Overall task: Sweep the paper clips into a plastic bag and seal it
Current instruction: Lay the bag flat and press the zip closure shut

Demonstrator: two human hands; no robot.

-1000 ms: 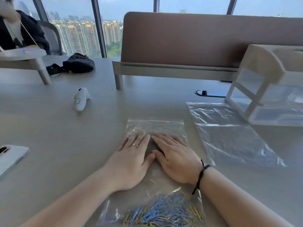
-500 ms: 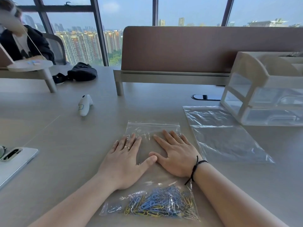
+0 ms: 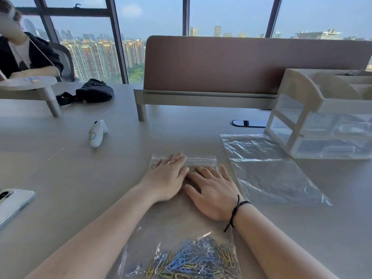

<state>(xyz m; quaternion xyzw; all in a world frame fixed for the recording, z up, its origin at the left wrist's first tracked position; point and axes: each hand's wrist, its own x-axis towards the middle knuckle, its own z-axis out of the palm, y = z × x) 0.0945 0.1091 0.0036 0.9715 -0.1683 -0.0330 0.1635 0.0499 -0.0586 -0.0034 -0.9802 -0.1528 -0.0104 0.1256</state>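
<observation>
A clear zip plastic bag lies flat on the grey table in front of me. Its zip edge points away from me. Blue, yellow and silver paper clips are heaped inside its near end. My left hand rests palm-down on the bag's far part, and its fingertips reach the zip edge. Beside it, slightly nearer to me, my right hand also lies flat on the bag, with a black cord on the wrist. Neither hand grips anything.
A second, empty plastic bag lies to the right, touching a white organiser with clear drawers. A white handheld device lies far left, a phone at the left edge. A brown divider stands behind. A person sits at far left.
Both flat hands have slid along the bag away from me toward the zip edge, the left hand farther. The clips have stayed at the near end.
</observation>
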